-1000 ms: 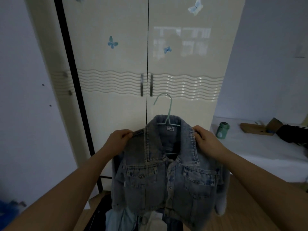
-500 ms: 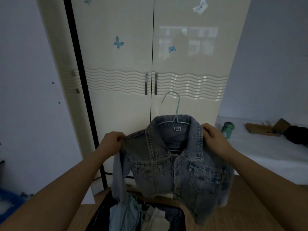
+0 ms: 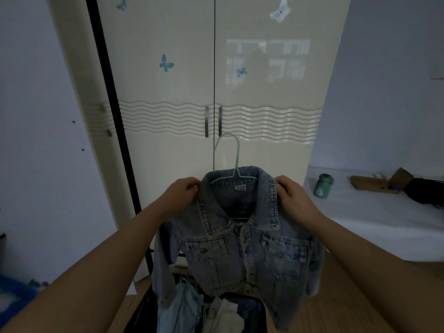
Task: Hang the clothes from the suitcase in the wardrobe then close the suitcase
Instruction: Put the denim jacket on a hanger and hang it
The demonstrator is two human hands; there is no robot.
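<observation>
A small blue denim jacket [image 3: 242, 251] hangs on a pale green hanger [image 3: 234, 162], held up in front of the cream wardrobe [image 3: 264, 92]. My left hand [image 3: 182, 191] pinches the jacket's left shoulder by the collar. My right hand [image 3: 292, 192] pinches the right shoulder by the collar. Both wardrobe doors are closed, with two metal handles [image 3: 213, 121] at the middle seam. Below the jacket, the open dark suitcase [image 3: 254, 311] holds light blue and pale clothes [image 3: 189, 306].
A white surface [image 3: 374, 212] at the right carries a green jar [image 3: 323, 185], a brown box [image 3: 377, 184] and a dark object [image 3: 425, 191]. Wooden floor [image 3: 336, 306] lies under the suitcase. A blue thing [image 3: 14, 294] sits at the lower left by the wall.
The jacket on its hanger has risen and come closer to the wardrobe doors. Both hands slid inward along the shoulders toward the collar.
</observation>
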